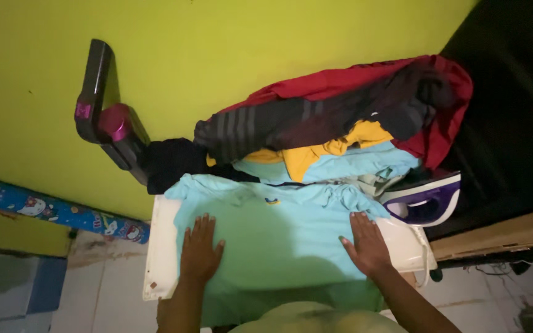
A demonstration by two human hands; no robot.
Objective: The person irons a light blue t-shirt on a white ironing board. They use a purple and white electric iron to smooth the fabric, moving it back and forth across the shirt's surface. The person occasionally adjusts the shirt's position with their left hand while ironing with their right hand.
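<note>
Both hands lie flat with fingers spread, left hand (200,251) and right hand (367,245), on the light blue shirt (279,237); it looks spread already, iron (425,200) unused at right.

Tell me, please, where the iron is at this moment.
In the head view, the purple and white iron sits at the right end of the white board, just beyond the right hand and below the pile of clothes.
</note>
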